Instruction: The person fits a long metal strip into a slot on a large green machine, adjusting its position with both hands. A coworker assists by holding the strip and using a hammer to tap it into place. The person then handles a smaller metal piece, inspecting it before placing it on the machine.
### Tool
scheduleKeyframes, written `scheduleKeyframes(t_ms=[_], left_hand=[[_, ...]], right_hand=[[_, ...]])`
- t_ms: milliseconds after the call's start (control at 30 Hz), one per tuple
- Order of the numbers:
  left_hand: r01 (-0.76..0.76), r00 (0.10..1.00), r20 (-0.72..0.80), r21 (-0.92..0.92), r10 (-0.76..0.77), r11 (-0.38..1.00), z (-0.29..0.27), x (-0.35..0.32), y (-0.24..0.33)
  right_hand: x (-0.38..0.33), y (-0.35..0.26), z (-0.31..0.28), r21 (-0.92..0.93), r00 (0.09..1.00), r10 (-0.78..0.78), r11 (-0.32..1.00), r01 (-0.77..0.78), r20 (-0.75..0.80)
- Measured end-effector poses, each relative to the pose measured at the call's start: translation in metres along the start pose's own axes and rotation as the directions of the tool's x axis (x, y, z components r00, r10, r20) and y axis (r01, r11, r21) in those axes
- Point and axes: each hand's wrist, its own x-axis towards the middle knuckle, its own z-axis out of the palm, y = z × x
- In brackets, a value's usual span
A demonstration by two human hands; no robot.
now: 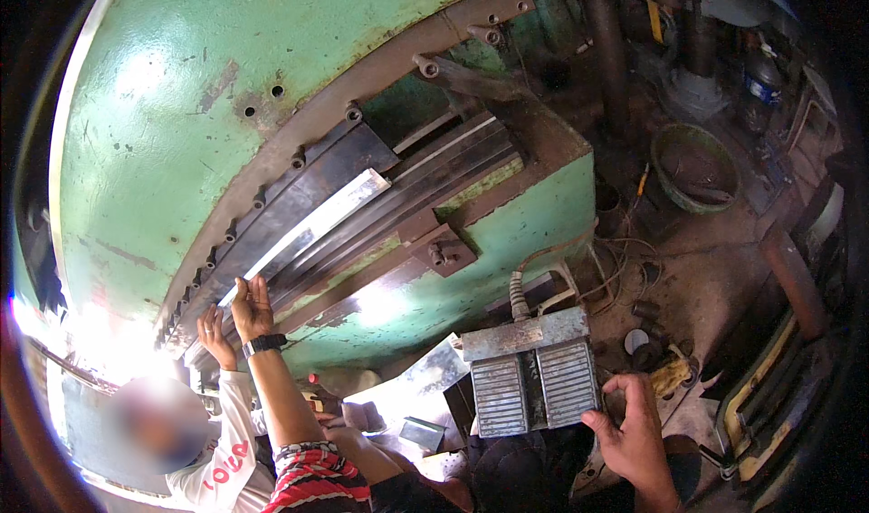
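Note:
A long shiny metal strip (317,223) lies slantwise between the dark upper and lower tooling of a green press brake (181,151). My left hand (253,312), with a black watch at the wrist, grips the strip's near edge, fingers pointing up. Just left of it, another person's hand (215,339) in a white sleeve also reaches the strip. My right hand (634,427) is closed at the right edge of a worn double foot pedal (566,382), thumb on its lower corner; the fingers behind are partly hidden.
A cable (519,296) runs up from the pedal. Behind stands the machine's green lower body (534,205). Shiny sheet metal (430,373) lies left of the pedal. A round tub (695,165) stands at the far right. The other person (213,477) is close at the left.

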Motion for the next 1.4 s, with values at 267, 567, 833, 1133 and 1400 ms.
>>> scheduleKeyframes(t_ms=[267,567,833,1133,1400], left_hand=[[-0.047,0.997,0.062,0.127,0.040,0.991,-0.041,0.031,0.011],[0.019,0.997,0.073,-0.018,-0.018,1.000,-0.007,0.008,0.002],[0.016,1.000,0.014,-0.041,-0.016,0.999,-0.001,0.004,-0.001],[0.000,1.000,0.019,-0.018,0.001,1.000,-0.005,0.004,0.003],[0.026,0.999,0.040,-0.037,-0.024,0.999,-0.004,0.011,-0.005]], right_hand=[[0.001,-0.002,-0.003,-0.025,0.999,-0.011,1.000,0.012,0.033],[0.001,-0.001,-0.003,-0.024,1.000,-0.010,1.000,0.010,-0.001],[0.001,0.000,-0.005,-0.042,1.000,-0.012,0.999,0.012,0.004],[0.002,0.000,-0.007,-0.036,1.000,-0.016,0.999,0.017,0.026],[0.002,0.003,-0.006,-0.061,1.000,-0.027,0.998,0.027,0.009]])
